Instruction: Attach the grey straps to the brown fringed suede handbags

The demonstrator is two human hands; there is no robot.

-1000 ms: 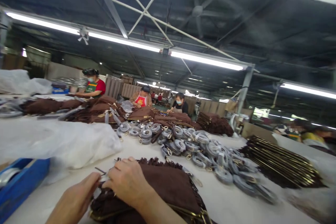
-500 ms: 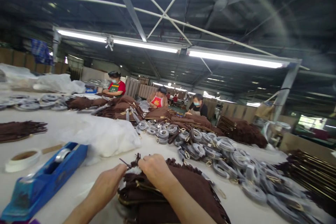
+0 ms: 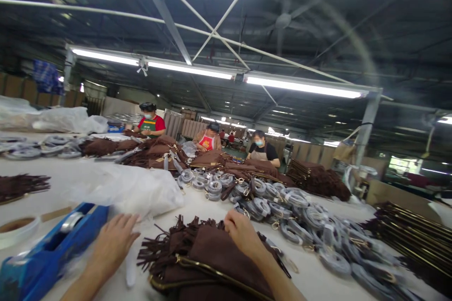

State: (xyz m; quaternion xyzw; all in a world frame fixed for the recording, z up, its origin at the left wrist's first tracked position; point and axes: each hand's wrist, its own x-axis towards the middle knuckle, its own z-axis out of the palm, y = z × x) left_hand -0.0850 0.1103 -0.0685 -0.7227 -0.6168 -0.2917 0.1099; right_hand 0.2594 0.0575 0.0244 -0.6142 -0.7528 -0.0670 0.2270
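Observation:
A stack of brown fringed suede bags (image 3: 212,258) with gold zips lies on the white table right in front of me. My right hand (image 3: 243,235) rests on the far top edge of the stack, fingers curled over it. My left hand (image 3: 113,244) lies flat with fingers stretched out on the table, left of the fringe and beside the blue tape dispenser (image 3: 49,254). A small white strip (image 3: 130,268) lies on the table just under that hand.
A white plastic bag (image 3: 130,188) lies behind my left hand. Several coiled grey straps (image 3: 282,207) spread to the right. More brown bags (image 3: 318,178) are piled farther back. A tape roll (image 3: 16,228) sits at far left. Three masked people work at the far side.
My hands have parted: the left one left the bag's fringe and went to the table by the dispenser, the right slid right along the stack's top. The camera turned a little.

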